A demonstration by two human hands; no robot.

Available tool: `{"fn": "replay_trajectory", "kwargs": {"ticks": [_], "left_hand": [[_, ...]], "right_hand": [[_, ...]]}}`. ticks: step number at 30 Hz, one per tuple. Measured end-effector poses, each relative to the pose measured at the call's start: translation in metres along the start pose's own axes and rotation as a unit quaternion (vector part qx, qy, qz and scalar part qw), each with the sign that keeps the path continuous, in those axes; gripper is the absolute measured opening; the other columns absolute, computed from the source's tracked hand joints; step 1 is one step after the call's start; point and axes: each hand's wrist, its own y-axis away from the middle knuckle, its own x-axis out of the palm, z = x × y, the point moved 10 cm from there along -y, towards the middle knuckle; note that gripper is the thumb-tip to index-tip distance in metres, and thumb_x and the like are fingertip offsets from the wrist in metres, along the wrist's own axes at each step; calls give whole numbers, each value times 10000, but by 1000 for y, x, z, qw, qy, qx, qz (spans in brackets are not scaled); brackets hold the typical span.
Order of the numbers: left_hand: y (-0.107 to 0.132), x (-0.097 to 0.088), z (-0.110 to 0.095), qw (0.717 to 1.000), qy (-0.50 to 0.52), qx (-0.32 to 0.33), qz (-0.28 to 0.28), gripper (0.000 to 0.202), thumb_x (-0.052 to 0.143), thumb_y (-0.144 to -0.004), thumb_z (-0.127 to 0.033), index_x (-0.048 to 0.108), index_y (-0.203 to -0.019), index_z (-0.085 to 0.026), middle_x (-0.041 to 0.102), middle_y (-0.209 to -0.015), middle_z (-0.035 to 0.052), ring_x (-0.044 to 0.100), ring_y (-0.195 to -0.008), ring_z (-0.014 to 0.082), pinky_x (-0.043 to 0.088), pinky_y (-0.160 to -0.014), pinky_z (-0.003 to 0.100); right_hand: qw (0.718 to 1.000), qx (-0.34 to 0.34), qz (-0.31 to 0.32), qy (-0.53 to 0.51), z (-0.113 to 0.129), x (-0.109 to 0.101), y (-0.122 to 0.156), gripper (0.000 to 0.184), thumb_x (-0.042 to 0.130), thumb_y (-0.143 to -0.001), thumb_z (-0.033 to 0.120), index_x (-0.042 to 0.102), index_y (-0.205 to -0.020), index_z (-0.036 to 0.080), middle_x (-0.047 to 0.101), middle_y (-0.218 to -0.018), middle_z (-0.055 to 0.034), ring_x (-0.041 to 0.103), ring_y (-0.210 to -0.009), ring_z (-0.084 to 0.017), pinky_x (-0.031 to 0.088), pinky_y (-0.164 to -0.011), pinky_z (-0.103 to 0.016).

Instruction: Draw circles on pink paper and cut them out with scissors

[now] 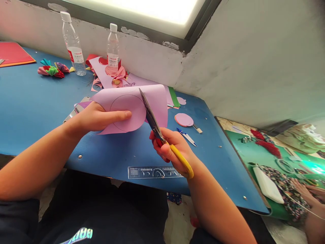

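My left hand (pixel 101 117) grips a sheet of light purple paper (pixel 157 98), its thumb lying flat across the front and its fingers hidden behind. A circle is drawn on the sheet, and the lower right of that outline is cut, leaving a rounded edge. Yellow-handled scissors (pixel 152 120) are in my right hand (pixel 175 147), fingers wrapped round the handles. The blades point up and to the left, looking nearly closed, over the paper at the right side of the circle. Below the hands, a clear stencil ruler (pixel 154 173) lies near the table's front edge.
On the blue table (pixel 35 112) stand two water bottles (pixel 76 54), (pixel 113 51) by paper scraps (pixel 100 69). Cut paper circles (pixel 184 119) and pens (pixel 186 137) lie right. Colourful fabric pieces (pixel 53 69) sit left. At far right, a co-worker's hand (pixel 302 189) rests by a green table (pixel 235 142).
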Motion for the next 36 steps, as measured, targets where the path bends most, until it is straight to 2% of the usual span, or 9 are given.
{"fn": "replay_trajectory", "kwargs": {"ticks": [6,8,12,16,21,26,32,36], "left_hand": [[-1,0,4,1000,14,1,21,509,1142,-859,-585,1019,-1217,-245,1000,-1294,134,919,-1385,479,814,-1143,509],[-1,-2,5,1000,23,-8,17,541,1170,-819,-580,1016,-1218,-250,1000,-1286,138,918,-1384,486,814,-1125,506],[-2,-2,4,999,34,-8,16,574,1201,-761,-476,1007,-1254,-253,998,-1314,140,901,-1456,490,791,-1220,514],[-4,-1,5,999,54,-5,1,654,1123,-863,-573,991,-1414,-246,981,-1460,142,889,-1496,486,794,-1203,515],[-2,-10,10,994,76,-28,-74,590,1136,-832,-618,1006,-1259,-233,995,-1373,126,892,-1475,481,792,-1199,505],[0,-10,4,997,42,-20,-61,573,1145,-843,-657,1012,-1222,-248,997,-1352,131,888,-1460,495,801,-1193,526],[1,-7,0,998,28,-1,-50,483,1137,-870,-602,1016,-1173,-246,1000,-1301,120,906,-1431,482,803,-1218,529],[1,-7,0,998,22,4,-56,425,1106,-894,-553,1027,-1196,-265,1002,-1332,91,914,-1437,450,807,-1215,492]], "right_hand": [[1000,6,-5,10,0,-2,0,917,815,-993,1130,788,-1192,235,515,-784,44,386,-653,-154,297,-517,-303],[1000,6,1,13,1,-1,0,910,807,-998,1132,776,-1167,239,503,-771,49,369,-648,-151,283,-520,-305],[1000,5,4,5,1,0,0,899,804,-1004,1129,760,-1144,242,497,-759,55,356,-642,-145,267,-527,-303],[1000,5,-1,6,-2,-2,0,909,797,-1001,1137,767,-1161,243,503,-759,54,365,-641,-149,273,-529,-308],[1000,1,3,5,-2,-1,0,891,803,-1022,1113,767,-1186,237,515,-777,53,367,-650,-146,277,-535,-309],[1000,-2,12,2,0,3,-1,911,795,-1018,1121,770,-1239,238,540,-813,48,402,-673,-156,316,-544,-311],[1000,-1,16,-9,0,4,-1,907,810,-1029,1105,777,-1257,227,556,-819,45,423,-686,-158,337,-547,-310],[999,-17,18,-23,-1,6,-1,859,832,-1050,1066,781,-1239,230,551,-791,54,394,-668,-150,310,-543,-305]]}}
